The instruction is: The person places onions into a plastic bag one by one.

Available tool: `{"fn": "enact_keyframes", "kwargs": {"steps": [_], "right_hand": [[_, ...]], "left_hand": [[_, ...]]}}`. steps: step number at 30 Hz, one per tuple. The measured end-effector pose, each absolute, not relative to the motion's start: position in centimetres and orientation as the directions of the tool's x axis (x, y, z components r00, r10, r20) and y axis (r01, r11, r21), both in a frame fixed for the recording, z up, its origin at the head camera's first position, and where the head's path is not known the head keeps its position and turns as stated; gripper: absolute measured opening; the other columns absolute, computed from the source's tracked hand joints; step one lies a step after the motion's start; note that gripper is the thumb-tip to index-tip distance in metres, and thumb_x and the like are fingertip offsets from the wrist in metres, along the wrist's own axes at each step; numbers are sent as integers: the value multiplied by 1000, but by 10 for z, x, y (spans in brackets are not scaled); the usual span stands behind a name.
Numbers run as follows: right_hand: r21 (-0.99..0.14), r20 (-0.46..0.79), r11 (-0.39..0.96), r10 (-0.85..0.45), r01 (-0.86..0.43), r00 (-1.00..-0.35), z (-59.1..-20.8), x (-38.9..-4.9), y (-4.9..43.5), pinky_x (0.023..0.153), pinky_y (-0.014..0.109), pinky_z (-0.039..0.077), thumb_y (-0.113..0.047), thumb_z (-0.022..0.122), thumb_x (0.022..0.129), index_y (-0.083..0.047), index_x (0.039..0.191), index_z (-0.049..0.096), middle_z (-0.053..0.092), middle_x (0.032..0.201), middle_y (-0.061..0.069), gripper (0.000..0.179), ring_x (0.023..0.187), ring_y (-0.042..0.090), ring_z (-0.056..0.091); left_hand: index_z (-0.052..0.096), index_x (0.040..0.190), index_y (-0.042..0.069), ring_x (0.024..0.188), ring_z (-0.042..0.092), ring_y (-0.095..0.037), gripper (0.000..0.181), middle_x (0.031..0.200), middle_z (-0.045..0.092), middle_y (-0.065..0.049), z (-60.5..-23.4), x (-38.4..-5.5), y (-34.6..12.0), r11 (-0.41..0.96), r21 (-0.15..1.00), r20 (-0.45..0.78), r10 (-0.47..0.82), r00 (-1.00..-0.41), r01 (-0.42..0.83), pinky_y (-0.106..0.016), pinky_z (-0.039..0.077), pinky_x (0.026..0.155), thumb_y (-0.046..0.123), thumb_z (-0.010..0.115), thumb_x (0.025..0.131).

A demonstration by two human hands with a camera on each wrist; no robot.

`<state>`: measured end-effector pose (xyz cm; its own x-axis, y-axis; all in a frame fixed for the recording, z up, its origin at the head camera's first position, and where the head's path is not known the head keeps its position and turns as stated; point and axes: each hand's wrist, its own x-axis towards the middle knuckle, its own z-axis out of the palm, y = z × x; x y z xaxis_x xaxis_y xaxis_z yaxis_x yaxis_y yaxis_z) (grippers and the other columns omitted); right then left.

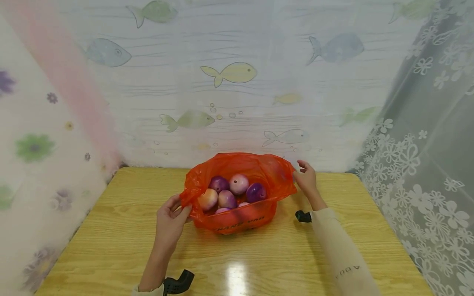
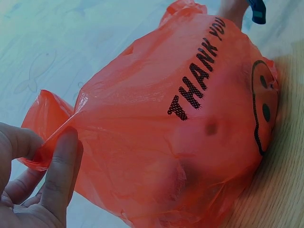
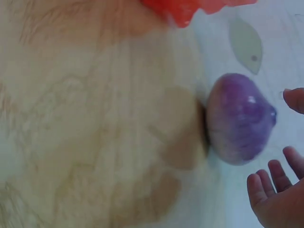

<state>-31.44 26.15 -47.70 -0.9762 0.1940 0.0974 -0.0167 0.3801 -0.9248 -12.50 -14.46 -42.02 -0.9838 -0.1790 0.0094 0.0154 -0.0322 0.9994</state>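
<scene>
A red plastic bag [image 1: 237,218] printed with THANK YOU sits open on the table, holding several round purple, pink and cream onion-like pieces [image 1: 227,199]. My left hand [image 1: 172,220] pinches the bag's left rim between thumb and fingers; the left wrist view shows the gathered plastic [image 2: 50,128] there. Beside the right rim is my right hand [image 1: 306,179], its fingers loosely spread. In the right wrist view, a purple onion-like piece [image 3: 240,118] lies outside the bag, near the fingers [image 3: 280,175] but apart from them. The bag seems to hide it in the head view.
The wooden table [image 1: 255,257] extends around the bag. Behind it hangs a pale curtain [image 1: 237,102] with fish drawings, and a flowered lace curtain [image 1: 418,197] hangs at the right. Black camera mounts [image 1: 179,283] are strapped to both wrists.
</scene>
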Motion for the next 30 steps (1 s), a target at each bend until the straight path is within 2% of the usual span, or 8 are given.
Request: {"fn": "enact_keyframes", "kwargs": {"steps": [3,9,16,30], "right_hand": [[-919,30,392,172,40,-985,-483,-317,260,114,55,40,-10,56,94,4,151,39,39,154,27,61,136,45,40],[-917,-18,394,137,71,-990,-489,-317,258,116,55,38,-14,57,96,8,154,29,36,154,31,68,139,46,40],[-909,1,413,145,59,-989,-494,-318,257,115,53,40,-12,60,96,10,150,38,45,147,31,62,133,43,45],[-918,56,394,212,33,-976,-501,-317,256,112,52,45,-5,65,94,8,145,46,51,143,32,56,127,47,54]], "left_hand": [[54,137,1,96,72,-7,37,133,59,-22,-420,-125,-145,-31,999,3,-177,-984,8,-25,61,80,-3,58,100],[54,136,1,97,72,-7,37,133,58,-22,-419,-125,-145,-35,999,5,-173,-985,11,-25,61,80,-3,58,100],[54,136,0,98,72,-7,36,134,58,-22,-418,-125,-145,-40,999,-1,-174,-985,6,-26,61,81,-4,57,100],[54,136,1,97,72,-7,37,133,58,-21,-418,-125,-144,-28,1000,-6,-172,-985,-1,-25,61,80,-3,58,100]]}}
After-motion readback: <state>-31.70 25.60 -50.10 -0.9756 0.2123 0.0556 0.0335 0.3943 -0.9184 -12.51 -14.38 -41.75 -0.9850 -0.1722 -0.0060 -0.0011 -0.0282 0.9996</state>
